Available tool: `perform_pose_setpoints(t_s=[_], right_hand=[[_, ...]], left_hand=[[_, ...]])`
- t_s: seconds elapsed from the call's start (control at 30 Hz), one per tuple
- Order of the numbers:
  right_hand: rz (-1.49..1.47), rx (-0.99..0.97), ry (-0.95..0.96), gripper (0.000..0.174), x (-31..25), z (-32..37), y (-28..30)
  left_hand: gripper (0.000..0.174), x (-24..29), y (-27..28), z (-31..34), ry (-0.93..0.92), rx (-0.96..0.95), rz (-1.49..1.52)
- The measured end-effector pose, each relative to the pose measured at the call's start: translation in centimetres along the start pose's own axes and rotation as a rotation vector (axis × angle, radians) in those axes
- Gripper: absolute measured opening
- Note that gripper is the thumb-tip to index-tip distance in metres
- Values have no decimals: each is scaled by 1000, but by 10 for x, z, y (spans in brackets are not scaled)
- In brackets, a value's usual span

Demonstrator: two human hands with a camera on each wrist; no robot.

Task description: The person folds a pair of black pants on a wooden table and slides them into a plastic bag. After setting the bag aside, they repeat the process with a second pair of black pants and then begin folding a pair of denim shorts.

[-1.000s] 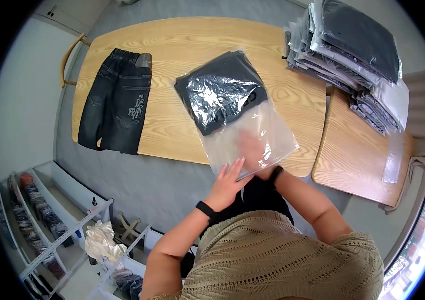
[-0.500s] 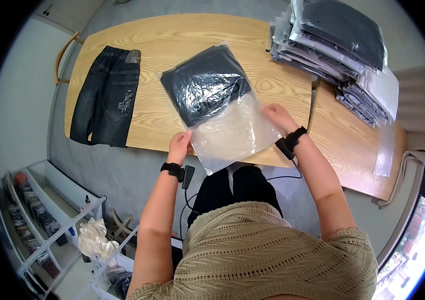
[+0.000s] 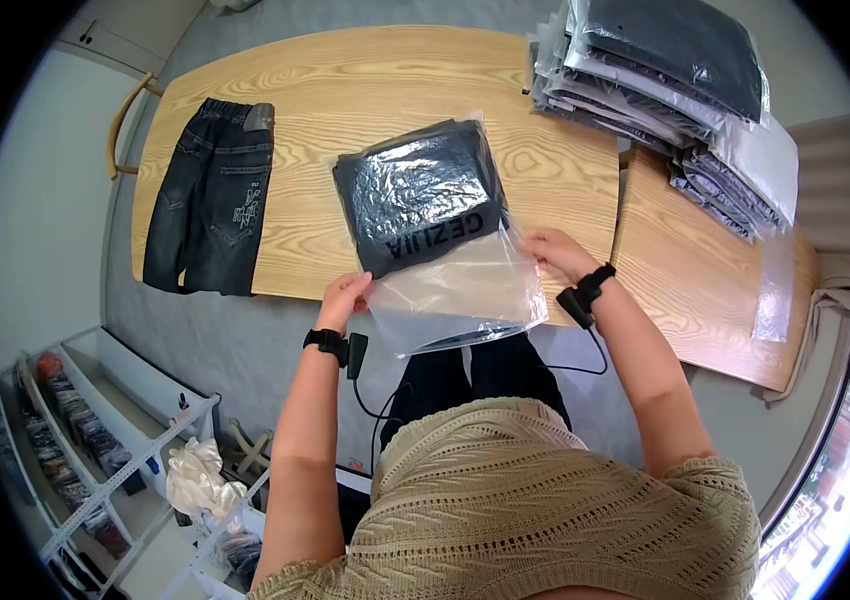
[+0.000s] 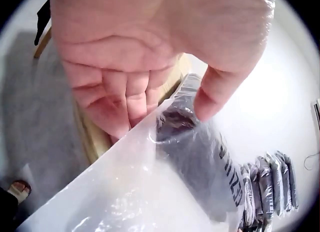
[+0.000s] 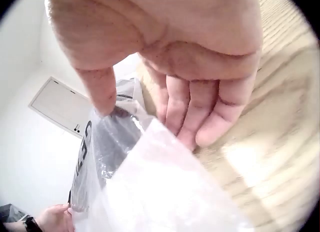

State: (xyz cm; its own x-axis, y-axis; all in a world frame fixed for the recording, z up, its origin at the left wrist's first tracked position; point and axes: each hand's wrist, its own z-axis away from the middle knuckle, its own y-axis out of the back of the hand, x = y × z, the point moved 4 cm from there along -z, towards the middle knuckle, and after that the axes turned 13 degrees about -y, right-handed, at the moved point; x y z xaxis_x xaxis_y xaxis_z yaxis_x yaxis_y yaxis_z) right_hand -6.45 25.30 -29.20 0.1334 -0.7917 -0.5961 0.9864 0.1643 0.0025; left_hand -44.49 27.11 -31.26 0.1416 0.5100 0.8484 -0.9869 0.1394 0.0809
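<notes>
A clear plastic bag [image 3: 445, 293] with dark printed lettering holds a folded dark garment [image 3: 415, 185] in its far part. Its near part lies flat and unfilled, reaching past the table's front edge. My left hand [image 3: 348, 295] pinches the bag's left side edge between thumb and fingers, beside the garment's near corner. On the opposite edge, my right hand [image 3: 557, 253] grips the film the same way. In the left wrist view the thumb [image 4: 212, 94] presses from the garment side, while the fingertips go behind the film. The right wrist view shows the thumb [image 5: 102, 94] against the bag too.
Dark jeans [image 3: 210, 200] with pale lettering lie on the left of the wooden table [image 3: 395, 75]. A tall stack of bagged garments [image 3: 665, 80] stands at the back right. A flat plastic strip [image 3: 773, 285] lies on the side table. Storage bins [image 3: 95, 430] stand lower left.
Both hands moved from the bag's near end to its two side edges. The bag has turned to lie straighter before me, and its lettering now shows.
</notes>
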Motion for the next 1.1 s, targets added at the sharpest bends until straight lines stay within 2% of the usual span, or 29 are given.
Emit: perform_pose_setpoints(t_s=[0.17, 0.23, 0.3, 0.33, 0.37, 0.43, 0.5, 0.57, 0.63, 0.7, 0.77, 0.83, 0.87, 0.9, 0.93, 0.97, 1.03, 1.07, 1.1], right_hand=[[157, -41, -84, 35, -13, -16, -17], [-305, -172, -79, 28, -11, -18, -22], [-402, -189, -75, 25, -31, 10, -22], [-502, -208, -79, 21, -46, 30, -22], [-501, -205, -72, 21, -60, 50, -21], [-518, -323, 10, 20, -85, 90, -18], [-539, -365, 85, 20, -97, 118, -14], [-604, -365, 82, 20, -104, 136, -13], [-608, -372, 60, 20, -107, 144, -11], [-616, -378, 36, 20, -104, 147, -9], [-688, -259, 80, 20, -97, 144, 0], [-649, -209, 129, 21, -91, 149, 8], [-602, -163, 172, 22, -87, 152, 12], [-607, -157, 164, 22, -78, 153, 16], [-511, -61, 151, 23, -66, 150, 20], [-414, 33, 137, 25, -54, 145, 23], [-358, 93, 47, 25, -25, 125, 18], [-297, 150, -34, 26, -5, 113, 16], [-303, 153, -45, 26, 19, 94, 14]], left_hand=[[36, 3, -5, -12, 29, -138, -78], [37, 6, 0, -14, 12, -168, -61], [35, 32, 3, -3, -89, -198, 120], [31, 56, -3, 11, -109, -119, 218], [28, 76, -2, 23, -130, -164, 308], [25, 134, -6, 60, -172, -141, 411], [25, 148, 2, 71, -166, -160, 419], [25, 166, -2, 81, -177, -208, 442], [25, 177, -13, 89, -104, -164, 416], [25, 180, -22, 86, -98, -154, 431], [25, 181, -26, 79, -88, -149, 444], [27, 182, -28, 72, -236, -233, 383], [27, 179, -29, 70, -226, -239, 382], [28, 178, -29, 67, -330, -250, 152], [29, 178, -30, 64, -433, -258, -79], [29, 167, -32, 58, -425, -263, -79], [32, 127, -41, 37, -505, -314, -350], [34, 96, -44, 22, -400, -318, -266], [34, 74, -48, 13, -389, -327, -266]])
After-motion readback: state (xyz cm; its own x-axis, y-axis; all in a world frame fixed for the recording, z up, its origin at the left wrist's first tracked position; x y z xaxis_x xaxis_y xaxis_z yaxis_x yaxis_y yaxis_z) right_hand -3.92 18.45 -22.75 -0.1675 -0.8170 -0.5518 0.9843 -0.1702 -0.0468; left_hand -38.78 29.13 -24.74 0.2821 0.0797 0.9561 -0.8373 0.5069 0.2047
